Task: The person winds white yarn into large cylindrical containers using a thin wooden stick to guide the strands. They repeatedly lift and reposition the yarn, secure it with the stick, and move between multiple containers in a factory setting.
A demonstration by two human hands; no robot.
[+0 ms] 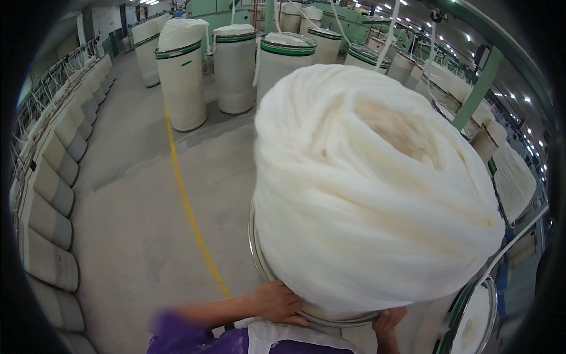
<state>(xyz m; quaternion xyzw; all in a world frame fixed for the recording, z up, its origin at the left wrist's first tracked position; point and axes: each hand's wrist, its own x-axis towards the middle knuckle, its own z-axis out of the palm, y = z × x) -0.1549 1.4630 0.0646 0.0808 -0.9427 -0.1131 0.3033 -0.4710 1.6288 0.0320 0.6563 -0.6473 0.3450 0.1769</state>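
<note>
A huge pile of soft white fibre (365,224) sits heaped in a round can, rising well above its shiny metal rim (348,323) and hiding most of it. The thick strands curl around in loose, overlapping coils, with faint cream streaks. Near the top is a deep oval hollow, slightly yellowish inside. The rim shows only along the left and lower edges of the mound.

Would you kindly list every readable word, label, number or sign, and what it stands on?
No text can be read.
Nearest can: no lettering visible.
Can with the short green mark: no legible lettering.
Green machinery behind: too small and blurred to tell.
</note>
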